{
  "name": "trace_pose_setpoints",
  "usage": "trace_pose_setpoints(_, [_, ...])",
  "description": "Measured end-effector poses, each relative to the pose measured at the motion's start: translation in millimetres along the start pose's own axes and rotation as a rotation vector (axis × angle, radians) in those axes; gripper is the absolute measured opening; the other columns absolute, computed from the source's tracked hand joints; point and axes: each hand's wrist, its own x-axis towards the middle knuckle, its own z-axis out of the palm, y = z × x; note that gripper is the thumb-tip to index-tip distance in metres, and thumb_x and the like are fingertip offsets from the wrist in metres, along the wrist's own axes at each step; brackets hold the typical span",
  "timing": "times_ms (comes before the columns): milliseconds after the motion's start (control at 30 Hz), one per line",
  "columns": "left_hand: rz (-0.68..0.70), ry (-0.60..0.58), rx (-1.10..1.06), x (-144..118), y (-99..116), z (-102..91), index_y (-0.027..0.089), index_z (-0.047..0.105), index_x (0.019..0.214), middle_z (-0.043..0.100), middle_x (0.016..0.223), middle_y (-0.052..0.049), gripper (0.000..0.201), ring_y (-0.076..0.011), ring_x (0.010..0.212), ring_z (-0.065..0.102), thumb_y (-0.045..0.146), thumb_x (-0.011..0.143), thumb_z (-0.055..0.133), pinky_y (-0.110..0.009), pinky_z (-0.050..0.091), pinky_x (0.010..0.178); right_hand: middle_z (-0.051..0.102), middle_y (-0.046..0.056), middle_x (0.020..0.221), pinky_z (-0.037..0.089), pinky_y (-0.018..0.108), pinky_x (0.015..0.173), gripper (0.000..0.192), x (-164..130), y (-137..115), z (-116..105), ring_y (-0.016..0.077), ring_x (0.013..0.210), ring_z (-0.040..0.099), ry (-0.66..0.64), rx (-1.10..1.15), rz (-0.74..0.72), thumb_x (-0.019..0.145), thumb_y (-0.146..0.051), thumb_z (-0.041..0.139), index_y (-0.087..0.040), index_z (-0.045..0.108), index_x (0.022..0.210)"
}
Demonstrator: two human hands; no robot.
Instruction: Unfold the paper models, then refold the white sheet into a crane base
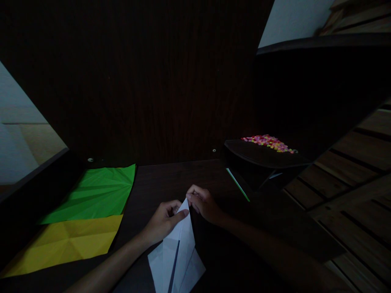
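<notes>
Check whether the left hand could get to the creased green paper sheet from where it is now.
Probably yes. The left hand pinches the tip of the folded white paper, and the creased green paper sheet lies flat to its left, with only bare dark tabletop between them. It would have to release its grip first.

A dark wooden table point(171, 175) carries everything, its surface dim and backed by a dark wood panel. On its left side lie a creased green sheet point(97, 195) and, touching its near edge, a creased yellow sheet point(67, 244). At the near middle rests a folded white paper point(177, 256), pointed at its far end. To the right sits a dark tray point(259, 156) holding a heap of small bright beads point(269, 142). Just beside the tray lies a thin green strip point(238, 185).
</notes>
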Motion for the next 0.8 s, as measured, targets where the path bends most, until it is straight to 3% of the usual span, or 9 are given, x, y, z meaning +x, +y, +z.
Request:
trace_pose_setpoints(200, [-0.002,-0.004,-0.006,-0.1,-0.2,0.5,0.016,0.058,0.07,0.044,0.061,0.005,0.03,-0.011,0.057,0.038,0.043,0.082,0.062,-0.022,0.031,0.053,0.051,-0.005,0.056,0.031,0.021,0.046,0.011,0.1,1.6,-0.4,0.0096,0.047,0.042,-0.005,-0.003,0.023,0.082,-0.025,0.054,-0.02,0.054,0.072])
trace_pose_setpoints(600, [-0.005,0.012,-0.022,-0.5,3.1,0.1,0.016,0.058,0.068,0.043,0.06,0.005,0.034,-0.0109,0.057,0.037,0.047,0.08,0.063,-0.021,0.031,0.053,0.053,-0.005,0.06,0.029,0.02,0.044,0.012,-1.2,9.4,0.1,0.0076,0.044,0.04,-0.018,0.033,0.052,0.086,-0.026,0.053,-0.019,0.054,0.076])
trace_pose_setpoints(800, [-0.01,0.034,-0.035,-0.9,3.8,0.3,0.016,0.059,0.068,0.043,0.06,0.005,0.035,-0.0109,0.056,0.037,0.049,0.08,0.064,-0.022,0.03,0.052,0.044,-0.008,0.047,0.026,0.021,0.041,0.017,-0.8,4.8,-1.5,0.0073,0.037,0.034,-0.073,0.13,0.086,0.084,-0.029,0.047,-0.019,0.054,0.072])
